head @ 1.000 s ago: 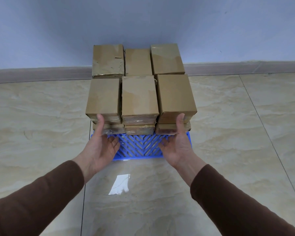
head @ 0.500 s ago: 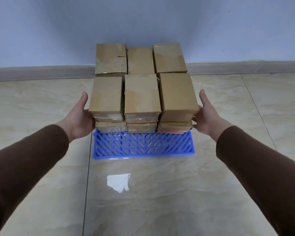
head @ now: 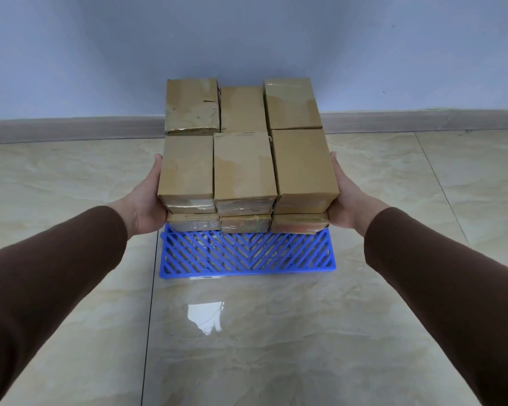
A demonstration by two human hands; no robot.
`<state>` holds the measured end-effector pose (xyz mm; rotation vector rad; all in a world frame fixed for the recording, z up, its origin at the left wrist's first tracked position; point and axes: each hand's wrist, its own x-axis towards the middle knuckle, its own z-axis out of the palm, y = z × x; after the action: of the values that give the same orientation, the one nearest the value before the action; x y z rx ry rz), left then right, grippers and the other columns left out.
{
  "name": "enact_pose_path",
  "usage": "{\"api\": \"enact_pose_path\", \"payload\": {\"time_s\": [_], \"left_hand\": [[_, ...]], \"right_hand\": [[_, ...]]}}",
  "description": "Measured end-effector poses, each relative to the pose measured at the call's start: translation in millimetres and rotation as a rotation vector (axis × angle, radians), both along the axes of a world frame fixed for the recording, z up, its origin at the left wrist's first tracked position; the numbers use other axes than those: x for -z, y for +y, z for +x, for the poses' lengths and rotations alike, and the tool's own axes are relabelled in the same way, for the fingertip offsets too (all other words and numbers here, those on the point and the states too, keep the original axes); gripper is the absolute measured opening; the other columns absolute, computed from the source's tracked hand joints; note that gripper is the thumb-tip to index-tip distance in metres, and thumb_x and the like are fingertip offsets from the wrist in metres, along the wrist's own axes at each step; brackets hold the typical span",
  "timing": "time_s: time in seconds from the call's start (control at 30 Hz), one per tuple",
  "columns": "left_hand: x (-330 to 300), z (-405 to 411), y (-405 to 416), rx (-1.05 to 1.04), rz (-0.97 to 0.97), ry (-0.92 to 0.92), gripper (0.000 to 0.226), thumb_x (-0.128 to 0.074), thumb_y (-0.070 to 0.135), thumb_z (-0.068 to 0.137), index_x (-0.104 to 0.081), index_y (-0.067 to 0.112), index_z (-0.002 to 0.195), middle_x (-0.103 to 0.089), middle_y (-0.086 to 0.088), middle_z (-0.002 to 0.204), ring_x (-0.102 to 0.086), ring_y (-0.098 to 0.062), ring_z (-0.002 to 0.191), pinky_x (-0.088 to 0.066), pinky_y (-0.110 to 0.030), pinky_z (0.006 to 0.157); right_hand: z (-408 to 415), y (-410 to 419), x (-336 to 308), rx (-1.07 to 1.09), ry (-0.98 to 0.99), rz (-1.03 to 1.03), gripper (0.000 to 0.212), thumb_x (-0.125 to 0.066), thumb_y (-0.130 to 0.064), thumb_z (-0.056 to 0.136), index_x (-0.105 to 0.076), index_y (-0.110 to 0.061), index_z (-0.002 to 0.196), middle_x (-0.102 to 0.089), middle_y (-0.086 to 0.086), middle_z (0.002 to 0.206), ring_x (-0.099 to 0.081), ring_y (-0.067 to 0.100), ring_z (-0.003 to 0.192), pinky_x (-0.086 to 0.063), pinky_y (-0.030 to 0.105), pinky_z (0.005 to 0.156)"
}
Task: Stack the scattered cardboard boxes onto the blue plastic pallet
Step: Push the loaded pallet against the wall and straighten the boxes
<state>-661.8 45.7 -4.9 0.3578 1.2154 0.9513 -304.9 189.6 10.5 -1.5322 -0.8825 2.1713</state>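
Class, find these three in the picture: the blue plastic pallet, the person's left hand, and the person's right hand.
blue plastic pallet (head: 248, 254): head view, on its bare front lattice.
left hand (head: 145, 206): head view, back of the hand against the stack's left side.
right hand (head: 348, 200): head view, back of the hand against the stack's right side.

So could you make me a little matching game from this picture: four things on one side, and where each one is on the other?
Things:
1. left hand
2. right hand
3. blue pallet
4. cardboard boxes

Places:
A. flat on the tiled floor
B. pressed against the stack's right side
C. stacked on the pallet's far part
D. pressed against the stack's left side

Pairs: 1-D, 2-B, 3-A, 4-C
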Motion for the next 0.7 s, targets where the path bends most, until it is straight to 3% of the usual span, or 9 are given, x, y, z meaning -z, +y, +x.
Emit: {"api": "enact_pose_path", "payload": {"time_s": [0.33, 0.5, 0.6, 0.7], "left_hand": [[-2, -2, -3, 0.010, 0.000, 0.035, 0.085, -0.032, 0.089, 0.081, -0.056, 0.034, 0.142, -0.064, -0.004, 0.139, -0.065, -0.023, 0.123, -0.046, -0.042, 0.104], [-4, -1, -3, -0.006, -0.011, 0.069, 0.080, -0.029, 0.085, 0.085, -0.057, 0.035, 0.141, -0.066, -0.003, 0.137, -0.061, -0.025, 0.128, -0.044, -0.044, 0.109], [-7, -1, -3, -0.016, -0.032, 0.092, 0.079, -0.029, 0.084, 0.086, -0.058, 0.034, 0.139, -0.067, -0.003, 0.135, -0.060, -0.025, 0.129, -0.044, -0.043, 0.108], [-8, -5, -3, -0.057, -0.080, 0.140, 0.076, -0.031, 0.083, 0.087, -0.064, 0.029, 0.129, -0.069, -0.001, 0.131, -0.056, -0.022, 0.131, -0.034, -0.040, 0.118]], "right_hand": [[3, 0, 2, 0.002, -0.043, 0.017, 0.088, -0.043, -0.091, 0.077, -0.065, -0.025, 0.130, -0.075, 0.012, 0.122, -0.073, 0.033, 0.109, -0.057, 0.048, 0.095], [6, 0, -5, 0.026, -0.130, 0.036, 0.082, -0.041, -0.090, 0.080, -0.068, -0.028, 0.127, -0.073, 0.005, 0.127, -0.068, 0.026, 0.118, -0.054, 0.046, 0.097], [8, 3, -13, -0.006, -0.205, 0.046, 0.085, -0.037, -0.090, 0.082, -0.067, -0.027, 0.129, -0.068, 0.002, 0.134, -0.056, 0.023, 0.130, -0.038, 0.050, 0.114], [9, 7, -22, -0.040, -0.275, 0.055, 0.098, -0.035, -0.090, 0.083, -0.047, -0.022, 0.152, -0.048, 0.000, 0.157, -0.034, 0.022, 0.150, -0.011, 0.054, 0.126]]}}
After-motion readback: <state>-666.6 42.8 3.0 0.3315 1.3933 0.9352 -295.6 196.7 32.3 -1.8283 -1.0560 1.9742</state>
